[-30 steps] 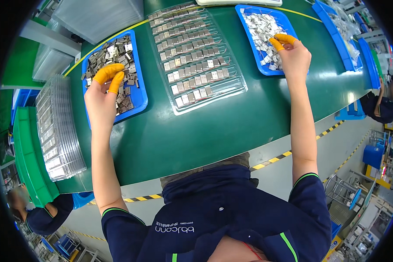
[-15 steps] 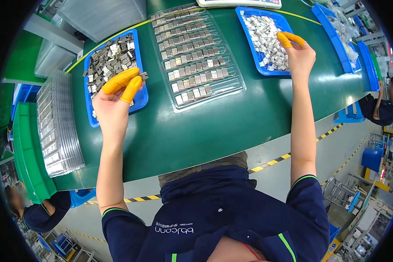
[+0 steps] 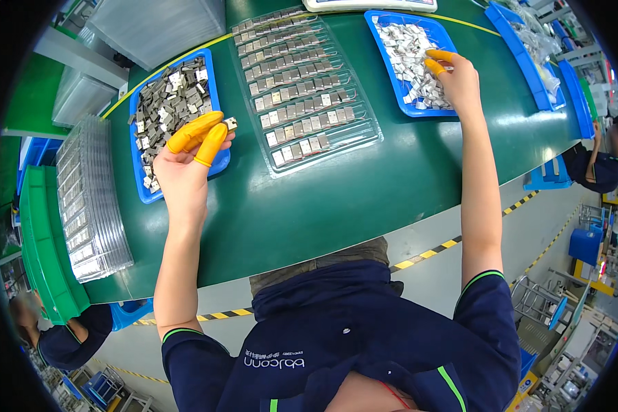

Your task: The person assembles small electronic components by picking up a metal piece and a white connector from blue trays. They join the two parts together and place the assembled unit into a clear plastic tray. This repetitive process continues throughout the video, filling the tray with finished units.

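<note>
My left hand (image 3: 185, 165), with yellow finger cots, pinches a small metal USB connector (image 3: 231, 124) between thumb and fingertips. It is over the near right edge of a blue tray (image 3: 217, 89) heaped with similar metal connectors (image 3: 175, 99). My right hand (image 3: 460, 81), also wearing yellow finger cots, reaches over a second blue tray (image 3: 384, 62). Its thumb and forefinger are slightly apart at the small white pieces (image 3: 408, 51) in it; no held piece shows. Between the trays lies a clear blister tray (image 3: 353, 141) with rows of metal connectors.
A stack of clear blister trays (image 3: 93, 206) and a green bin (image 3: 44, 240) stand at the left. Along the right edge are blue bins (image 3: 529, 58) with bagged parts. A white device (image 3: 371, 5) sits at the back. Other people sit at both sides.
My left hand has moved slightly toward me and right, turning the connector so its pale end shows. My right hand has shifted left over the white pieces, its thumb and forefinger further apart.
</note>
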The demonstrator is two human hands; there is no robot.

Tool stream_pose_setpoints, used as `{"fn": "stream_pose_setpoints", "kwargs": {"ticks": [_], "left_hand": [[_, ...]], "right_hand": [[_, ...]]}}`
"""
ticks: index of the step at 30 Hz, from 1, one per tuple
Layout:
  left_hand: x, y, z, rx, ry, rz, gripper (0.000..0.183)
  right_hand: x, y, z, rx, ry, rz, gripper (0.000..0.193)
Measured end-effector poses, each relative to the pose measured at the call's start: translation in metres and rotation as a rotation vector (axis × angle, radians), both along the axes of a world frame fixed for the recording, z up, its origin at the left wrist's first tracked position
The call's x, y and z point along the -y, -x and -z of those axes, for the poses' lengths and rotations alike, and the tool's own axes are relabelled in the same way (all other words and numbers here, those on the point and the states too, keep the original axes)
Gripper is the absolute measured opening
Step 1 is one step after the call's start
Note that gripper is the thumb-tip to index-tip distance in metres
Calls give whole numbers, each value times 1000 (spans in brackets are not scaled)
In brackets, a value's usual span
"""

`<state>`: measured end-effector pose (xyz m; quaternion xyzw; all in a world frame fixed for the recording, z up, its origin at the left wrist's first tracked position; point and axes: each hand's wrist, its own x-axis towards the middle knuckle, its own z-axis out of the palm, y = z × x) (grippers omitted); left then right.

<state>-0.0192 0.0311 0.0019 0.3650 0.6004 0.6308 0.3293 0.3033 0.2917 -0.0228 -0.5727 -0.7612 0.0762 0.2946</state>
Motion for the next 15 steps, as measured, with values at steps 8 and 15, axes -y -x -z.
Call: {"fn": "stream_pose_setpoints", "kwargs": {"ticks": [8,15], "left_hand": [[0,3,7,11,19,1,24],[1,-3,9,83,-56,-80,28]], "right_hand": [[-1,-4,-19,136,164,-60,23],[-6,-9,-17,210,134,-27,22]]}}
